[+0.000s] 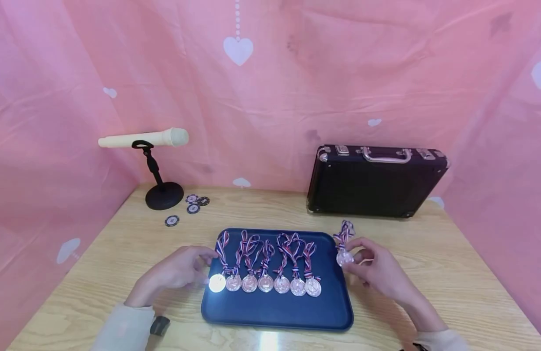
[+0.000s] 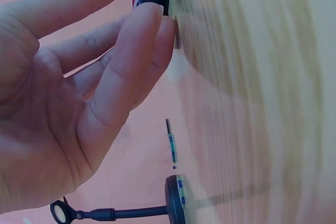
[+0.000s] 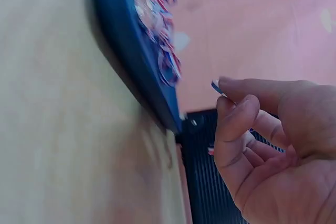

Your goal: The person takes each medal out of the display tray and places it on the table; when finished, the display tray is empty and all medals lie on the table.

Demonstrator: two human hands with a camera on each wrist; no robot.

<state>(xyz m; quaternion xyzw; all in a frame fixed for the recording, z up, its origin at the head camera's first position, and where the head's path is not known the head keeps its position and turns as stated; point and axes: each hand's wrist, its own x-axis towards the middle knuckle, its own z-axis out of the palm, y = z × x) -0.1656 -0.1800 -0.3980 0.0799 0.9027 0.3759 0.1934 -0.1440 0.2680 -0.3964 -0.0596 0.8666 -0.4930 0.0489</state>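
Beyond the right edge of the dark blue tray [image 1: 277,314], my right hand [image 1: 377,268] pinches a medal [image 1: 344,257] between thumb and fingers. Its knotted red, white and blue ribbon [image 1: 345,231] extends above the disc in the head view. In the right wrist view the held medal [image 3: 216,86] shows edge-on at the fingertips. My left hand [image 1: 184,268] is at the tray's left edge, its loosely bent fingertips touching the rim. Several more medals [image 1: 266,282] lie side by side across the tray, ribbons bundled towards the far rim; the leftmost one [image 1: 217,282] shines brightly.
Behind the tray to the right stands a black briefcase [image 1: 376,187] with metal fittings. A white microphone [image 1: 143,139] rests on a black stand [image 1: 164,195] at the back left, near several poker chips [image 1: 193,208]. Pink cloth [image 1: 270,97] encloses the wooden table [image 1: 121,243].
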